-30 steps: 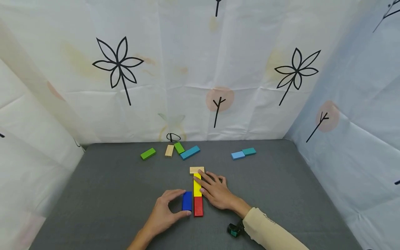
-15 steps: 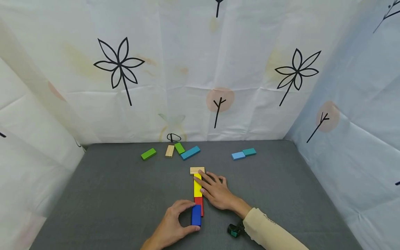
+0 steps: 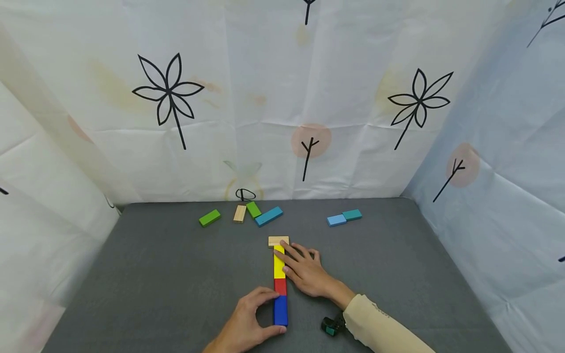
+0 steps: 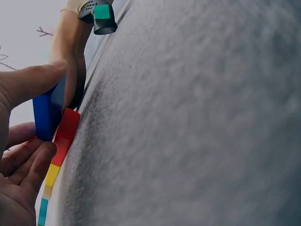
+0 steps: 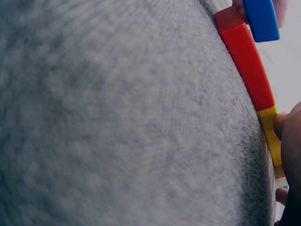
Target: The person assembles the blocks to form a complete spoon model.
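A blue block (image 3: pixel 280 311) is pinched lengthwise between thumb and fingers of my left hand (image 3: pixel 247 318). Both wrist views show it raised above the near end of a red block (image 5: pixel 247 66). From the head it overlaps that red block. The red one lies end to end with a yellow block (image 3: pixel 279 268), and a plain wooden block (image 3: pixel 274 241) lies crosswise at the yellow's far end. My right hand (image 3: pixel 309 274) rests over the yellow block with fingers extended, one fingertip reaching the wooden block and the thumb at the yellow's right side.
Along the back lie a green block (image 3: pixel 209 217), a wooden block (image 3: pixel 239 214), another green block (image 3: pixel 253 209) and a blue-teal block (image 3: pixel 269 216). A light blue block (image 3: pixel 337 220) meets a teal block (image 3: pixel 352 214) at right. A black wrist device (image 3: pixel 332 324) sits by the right sleeve.
My left hand has carried the blue block from the left of the red block rightward and nearer, over the red block's near end. The right hand has stayed in place.
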Tool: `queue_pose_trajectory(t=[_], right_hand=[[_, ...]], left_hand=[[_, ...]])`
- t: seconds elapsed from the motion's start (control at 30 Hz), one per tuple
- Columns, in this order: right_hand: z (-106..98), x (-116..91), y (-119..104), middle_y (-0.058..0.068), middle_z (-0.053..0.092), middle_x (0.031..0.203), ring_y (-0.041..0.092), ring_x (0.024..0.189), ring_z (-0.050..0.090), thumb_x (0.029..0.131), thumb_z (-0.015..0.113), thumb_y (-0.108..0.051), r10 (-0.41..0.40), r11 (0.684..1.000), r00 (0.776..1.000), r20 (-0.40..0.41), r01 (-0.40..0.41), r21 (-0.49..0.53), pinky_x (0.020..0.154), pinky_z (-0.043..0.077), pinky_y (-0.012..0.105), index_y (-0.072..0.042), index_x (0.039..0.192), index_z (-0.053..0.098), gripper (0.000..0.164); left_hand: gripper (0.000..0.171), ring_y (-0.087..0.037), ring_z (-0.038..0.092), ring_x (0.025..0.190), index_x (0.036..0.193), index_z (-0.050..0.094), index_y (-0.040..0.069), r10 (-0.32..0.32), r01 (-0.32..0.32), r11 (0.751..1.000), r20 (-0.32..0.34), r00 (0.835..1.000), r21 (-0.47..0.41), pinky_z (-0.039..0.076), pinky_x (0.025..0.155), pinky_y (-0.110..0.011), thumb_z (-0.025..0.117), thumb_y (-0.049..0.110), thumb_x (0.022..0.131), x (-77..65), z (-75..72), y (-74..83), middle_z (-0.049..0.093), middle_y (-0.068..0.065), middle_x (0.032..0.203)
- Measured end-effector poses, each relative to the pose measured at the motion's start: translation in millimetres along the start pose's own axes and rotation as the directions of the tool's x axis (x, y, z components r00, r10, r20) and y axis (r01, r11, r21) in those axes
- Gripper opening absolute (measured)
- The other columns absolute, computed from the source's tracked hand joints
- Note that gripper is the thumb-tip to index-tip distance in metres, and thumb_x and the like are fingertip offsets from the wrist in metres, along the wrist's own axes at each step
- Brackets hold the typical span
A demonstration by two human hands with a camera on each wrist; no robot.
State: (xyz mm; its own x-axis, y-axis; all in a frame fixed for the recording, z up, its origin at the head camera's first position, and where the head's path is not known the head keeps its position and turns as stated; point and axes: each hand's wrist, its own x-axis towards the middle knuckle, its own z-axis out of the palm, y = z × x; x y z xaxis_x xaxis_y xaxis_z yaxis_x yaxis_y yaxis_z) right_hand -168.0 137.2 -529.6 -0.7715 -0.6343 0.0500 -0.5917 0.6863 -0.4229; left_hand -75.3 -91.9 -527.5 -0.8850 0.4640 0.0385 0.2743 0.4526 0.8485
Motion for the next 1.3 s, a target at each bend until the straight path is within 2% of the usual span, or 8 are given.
queue_pose_trajectory(t=[0.17, 0.33, 0.73, 0.87, 1.0, 1.17, 1.3], right_hand=[[-1.3, -0.3, -0.9, 0.004, 0.017, 0.169, 0.039, 0.149, 0.024, 0.112, 0.036, -0.034, 0.001, 1.0, 1.0, 0.004, -0.001, 0.012, 0.105, 0.02, 0.069, -0.023, 0.161, 0.034, 0.05], [-1.9, -0.4, -1.7, 0.005, 0.018, 0.169, 0.039, 0.149, 0.024, 0.112, 0.037, -0.032, 0.0, 1.0, 1.0, 0.004, 0.0, 0.014, 0.105, 0.02, 0.069, -0.023, 0.16, 0.034, 0.05], [-0.8, -0.7, -0.7, 0.005, 0.018, 0.169, 0.038, 0.149, 0.024, 0.112, 0.037, -0.033, -0.005, 1.0, 1.0, -0.005, 0.005, 0.011, 0.104, 0.02, 0.069, -0.023, 0.16, 0.034, 0.05], [0.2, -0.4, -0.1, 0.005, 0.017, 0.169, 0.038, 0.149, 0.024, 0.111, 0.037, -0.034, 0.0, 1.0, 1.0, -0.008, 0.0, 0.009, 0.104, 0.02, 0.069, -0.023, 0.16, 0.034, 0.05], [1.1, -0.3, 0.2, 0.004, 0.017, 0.169, 0.038, 0.149, 0.024, 0.111, 0.037, -0.034, 0.003, 1.0, 1.0, -0.005, -0.003, 0.008, 0.104, 0.02, 0.069, -0.023, 0.161, 0.034, 0.051], [1.6, -0.3, 0.1, 0.005, 0.018, 0.169, 0.039, 0.149, 0.024, 0.111, 0.037, -0.034, -0.002, 1.0, 1.0, -0.007, 0.002, 0.005, 0.104, 0.021, 0.069, -0.022, 0.161, 0.034, 0.05], [1.4, -0.3, -0.4, 0.005, 0.018, 0.169, 0.038, 0.149, 0.024, 0.112, 0.036, -0.034, -0.003, 1.0, 1.0, -0.015, 0.003, 0.007, 0.104, 0.021, 0.07, -0.022, 0.16, 0.034, 0.05]], left_hand=[[0.064, -0.009, 0.06, 0.107, 0.131, 0.065, 0.02, 0.007, -0.006, 1.0, 0.02, 1.0, -0.024, 0.054, 0.091, -0.033, 0.082, 0.055, 0.08, -1.9, 0.4, 0.9, 0.06, 0.008, 0.12], [0.061, -0.007, 0.059, 0.103, 0.128, 0.064, 0.02, 0.0, 0.001, 0.999, 0.036, 0.999, -0.036, 0.054, 0.089, -0.03, 0.082, 0.054, 0.081, -3.8, 0.3, 1.5, 0.059, 0.008, 0.118], [0.058, -0.006, 0.058, 0.104, 0.127, 0.063, 0.021, -0.04, 0.047, 0.996, 0.096, 0.995, -0.07, 0.053, 0.089, -0.031, 0.083, 0.05, 0.082, -6.7, 0.8, 2.9, 0.058, 0.009, 0.117], [0.057, -0.006, 0.058, 0.105, 0.128, 0.063, 0.021, -0.028, 0.035, 0.997, 0.103, 0.994, -0.071, 0.053, 0.089, -0.032, 0.083, 0.049, 0.082, -7.4, 2.0, 2.8, 0.057, 0.008, 0.119], [0.058, -0.008, 0.059, 0.106, 0.127, 0.064, 0.02, -0.026, 0.03, 0.999, 0.094, 0.995, -0.038, 0.054, 0.09, -0.034, 0.082, 0.051, 0.082, -6.9, 3.7, 2.7, 0.057, 0.006, 0.121], [0.057, -0.009, 0.057, 0.107, 0.123, 0.066, 0.02, -0.07, 0.066, 0.997, 0.11, 0.991, 0.037, 0.054, 0.091, -0.038, 0.083, 0.053, 0.08, -6.1, 6.0, 4.7, 0.054, 0.008, 0.122], [0.062, -0.006, 0.054, 0.103, 0.128, 0.066, 0.019, -0.071, 0.058, 0.992, 0.124, 0.99, 0.112, 0.054, 0.088, -0.034, 0.082, 0.054, 0.08, -5.9, 8.0, 4.8, 0.05, 0.009, 0.122]])
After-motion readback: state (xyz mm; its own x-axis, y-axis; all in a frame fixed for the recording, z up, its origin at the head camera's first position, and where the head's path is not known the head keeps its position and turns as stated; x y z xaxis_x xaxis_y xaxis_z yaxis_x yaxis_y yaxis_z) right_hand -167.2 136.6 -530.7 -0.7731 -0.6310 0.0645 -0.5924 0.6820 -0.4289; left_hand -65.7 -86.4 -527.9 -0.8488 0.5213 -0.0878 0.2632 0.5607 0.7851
